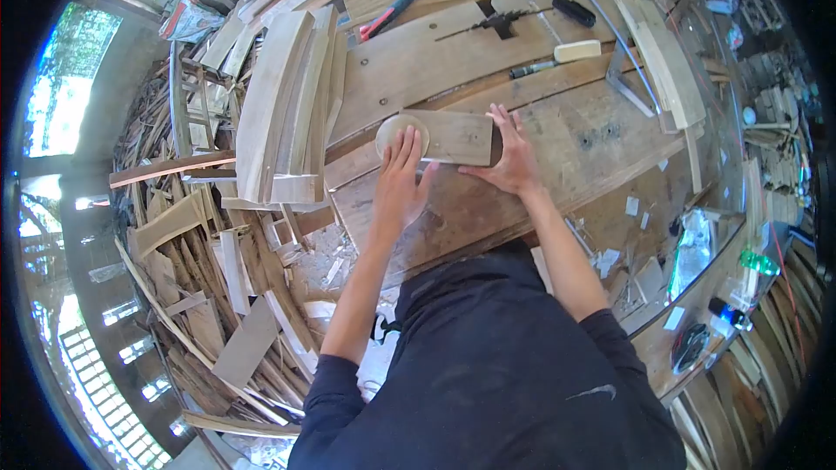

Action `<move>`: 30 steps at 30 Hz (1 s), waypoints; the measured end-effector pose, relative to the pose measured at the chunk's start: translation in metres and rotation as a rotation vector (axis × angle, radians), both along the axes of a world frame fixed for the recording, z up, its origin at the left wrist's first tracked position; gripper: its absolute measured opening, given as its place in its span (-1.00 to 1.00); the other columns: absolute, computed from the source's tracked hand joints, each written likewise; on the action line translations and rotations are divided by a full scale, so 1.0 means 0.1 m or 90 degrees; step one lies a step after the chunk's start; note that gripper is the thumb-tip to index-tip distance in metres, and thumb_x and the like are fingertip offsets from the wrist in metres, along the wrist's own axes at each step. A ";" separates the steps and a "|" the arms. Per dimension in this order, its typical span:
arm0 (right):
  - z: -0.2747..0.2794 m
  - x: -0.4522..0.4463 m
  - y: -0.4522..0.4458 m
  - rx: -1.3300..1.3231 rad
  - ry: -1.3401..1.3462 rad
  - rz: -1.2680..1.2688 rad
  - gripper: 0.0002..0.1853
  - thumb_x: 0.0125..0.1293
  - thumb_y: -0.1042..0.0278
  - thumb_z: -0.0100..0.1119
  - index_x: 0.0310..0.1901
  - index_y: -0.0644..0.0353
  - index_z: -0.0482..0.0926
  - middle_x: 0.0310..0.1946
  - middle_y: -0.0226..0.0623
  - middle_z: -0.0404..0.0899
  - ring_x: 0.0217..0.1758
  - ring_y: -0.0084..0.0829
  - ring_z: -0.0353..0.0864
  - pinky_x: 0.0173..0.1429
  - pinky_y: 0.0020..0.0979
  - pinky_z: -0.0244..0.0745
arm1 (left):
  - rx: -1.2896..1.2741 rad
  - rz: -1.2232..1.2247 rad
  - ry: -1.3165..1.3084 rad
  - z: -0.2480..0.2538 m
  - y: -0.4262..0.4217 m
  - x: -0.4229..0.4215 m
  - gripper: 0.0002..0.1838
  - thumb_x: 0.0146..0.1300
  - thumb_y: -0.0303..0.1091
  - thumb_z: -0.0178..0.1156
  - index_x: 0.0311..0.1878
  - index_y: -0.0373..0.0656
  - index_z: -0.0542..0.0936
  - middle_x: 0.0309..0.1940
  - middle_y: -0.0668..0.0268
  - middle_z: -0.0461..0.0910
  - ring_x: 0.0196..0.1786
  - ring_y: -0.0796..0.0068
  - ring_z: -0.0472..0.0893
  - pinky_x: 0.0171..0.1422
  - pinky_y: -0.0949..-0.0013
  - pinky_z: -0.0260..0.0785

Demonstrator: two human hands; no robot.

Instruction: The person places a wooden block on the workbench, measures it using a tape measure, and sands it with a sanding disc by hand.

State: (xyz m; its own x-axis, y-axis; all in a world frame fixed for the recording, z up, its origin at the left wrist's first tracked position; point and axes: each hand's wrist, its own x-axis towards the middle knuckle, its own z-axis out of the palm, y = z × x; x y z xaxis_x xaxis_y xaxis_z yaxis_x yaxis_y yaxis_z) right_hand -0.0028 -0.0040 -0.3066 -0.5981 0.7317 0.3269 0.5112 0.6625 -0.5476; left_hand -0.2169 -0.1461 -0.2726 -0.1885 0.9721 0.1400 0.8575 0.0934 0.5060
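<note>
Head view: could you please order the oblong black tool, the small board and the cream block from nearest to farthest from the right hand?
1. Small board, left of the right hand, at its fingers.
2. Cream block, ahead, slightly right.
3. Black tool, beyond the block.

Your left hand point(401, 187) covers part of the round disc point(388, 129), so you can't see its full face. The print on the bag point(188, 19) is too small for you to read, glare blurs the window point(74, 78), and your shirt point(505, 365) hides your lap
</note>
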 end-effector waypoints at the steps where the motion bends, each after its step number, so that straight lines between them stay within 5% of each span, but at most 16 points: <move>1: -0.01 -0.02 -0.02 -0.006 0.000 -0.006 0.25 -0.12 -0.37 0.72 0.48 0.30 0.35 0.55 0.03 0.38 0.68 -0.01 0.29 0.80 0.05 0.02 | -0.016 -0.001 -0.001 0.00 0.05 0.06 -0.26 0.60 -0.01 0.13 0.61 -0.37 0.32 0.67 -0.02 0.26 0.74 0.00 0.17 0.80 -0.03 -0.04; 9: -0.07 0.04 -0.01 -0.026 0.032 0.010 0.12 -0.02 -0.17 0.65 0.52 0.23 0.34 0.58 0.01 0.36 0.70 0.01 0.26 0.81 0.01 0.01 | 0.016 -0.228 -0.005 -0.02 0.44 0.45 -0.19 0.59 0.09 0.09 0.67 -0.32 0.24 0.68 -0.06 0.21 0.74 0.02 0.17 0.81 -0.03 -0.07; 11: -0.02 0.03 0.00 -0.045 -0.003 0.003 0.20 -0.03 -0.32 0.63 0.51 0.32 0.33 0.56 0.09 0.36 0.70 0.01 0.26 0.81 -0.01 0.03 | 0.012 -0.175 0.002 -0.03 0.42 0.30 -0.18 0.60 0.10 0.09 0.67 -0.32 0.23 0.69 -0.06 0.20 0.74 0.02 0.16 0.81 -0.03 -0.06; 16: 0.04 0.00 -0.06 -0.052 0.001 -0.013 0.20 -0.03 -0.33 0.64 0.50 0.33 0.33 0.54 0.09 0.38 0.69 0.02 0.28 0.80 0.00 0.04 | 0.001 0.006 0.072 -0.06 0.47 0.13 -0.15 0.60 0.12 0.07 0.68 -0.34 0.19 0.69 -0.07 0.20 0.75 0.04 0.15 0.81 -0.04 -0.07; 20: -0.05 0.02 0.01 -0.021 -0.019 0.004 0.25 -0.05 -0.44 0.63 0.49 0.35 0.33 0.54 0.12 0.38 0.68 0.03 0.29 0.80 0.00 0.04 | 0.001 -0.220 0.039 0.05 0.12 0.51 -0.15 0.59 0.13 0.08 0.69 -0.30 0.19 0.70 -0.01 0.20 0.76 0.11 0.14 0.81 0.01 -0.07; 22: -0.05 0.02 0.00 -0.013 -0.022 -0.003 0.28 -0.07 -0.47 0.63 0.49 0.36 0.33 0.54 0.13 0.38 0.68 0.02 0.30 0.80 0.00 0.03 | -0.022 -0.226 0.035 0.02 0.12 0.32 -0.17 0.60 0.11 0.08 0.69 -0.28 0.21 0.70 0.01 0.21 0.77 0.12 0.12 0.82 0.03 -0.09; 25: 0.02 -0.01 -0.04 -0.041 0.017 -0.016 0.26 -0.07 -0.38 0.68 0.53 0.28 0.29 0.53 0.02 0.41 0.67 0.00 0.31 0.80 0.03 0.05 | -0.014 0.000 0.064 -0.02 0.26 0.04 -0.17 0.62 0.10 0.05 0.68 -0.33 0.20 0.69 0.01 0.22 0.76 0.12 0.13 0.83 0.02 -0.12; 29: 0.02 -0.02 0.01 -0.029 0.008 -0.005 0.22 -0.04 -0.35 0.67 0.51 0.29 0.31 0.52 0.03 0.42 0.67 0.01 0.31 0.79 0.03 0.05 | 0.002 -0.004 0.092 -0.05 0.36 0.41 -0.17 0.62 0.11 0.04 0.67 -0.35 0.21 0.69 0.01 0.22 0.76 0.12 0.14 0.82 0.02 -0.12; 30: -0.08 0.00 0.05 -0.015 0.001 0.003 0.22 -0.02 -0.35 0.65 0.51 0.31 0.30 0.53 0.06 0.41 0.67 0.01 0.31 0.80 0.03 0.03 | 0.001 -0.109 0.071 -0.04 0.35 0.58 -0.17 0.61 0.13 0.04 0.67 -0.34 0.21 0.69 0.01 0.23 0.76 0.12 0.14 0.82 0.01 -0.11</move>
State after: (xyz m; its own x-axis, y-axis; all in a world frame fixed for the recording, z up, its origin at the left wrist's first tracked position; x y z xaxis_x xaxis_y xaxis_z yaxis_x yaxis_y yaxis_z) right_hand -0.0025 0.0010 -0.3145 -0.6011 0.7364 0.3105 0.5073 0.6518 -0.5637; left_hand -0.1594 -0.1111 -0.2762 -0.0039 0.9883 0.1522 0.9114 -0.0591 0.4072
